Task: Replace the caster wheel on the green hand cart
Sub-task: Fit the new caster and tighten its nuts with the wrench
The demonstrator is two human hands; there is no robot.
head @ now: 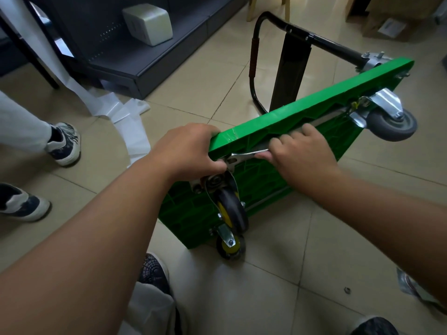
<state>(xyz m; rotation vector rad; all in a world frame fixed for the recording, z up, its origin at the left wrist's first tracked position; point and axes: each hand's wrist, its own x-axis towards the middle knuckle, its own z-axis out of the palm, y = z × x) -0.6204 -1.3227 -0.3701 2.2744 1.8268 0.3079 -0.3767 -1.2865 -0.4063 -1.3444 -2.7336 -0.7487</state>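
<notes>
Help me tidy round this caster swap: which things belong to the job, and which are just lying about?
Job: green cart, wrench in the right hand, caster beneath it, left hand gripping the cart's edge.
Lying about: white box, white sheeting, cardboard box.

Bare forearms point(96, 238), bare left hand point(191, 151) and right hand point(300, 153), pale trousers point(150, 310), dark mesh-patterned shoes point(153, 269)

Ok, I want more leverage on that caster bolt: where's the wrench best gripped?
Probably grip the wrench by its free handle end, where the right hand holds it, coming from the open underside of the cart. Its head sits at the caster mount, beside the left hand; the rim blocks above.
</notes>
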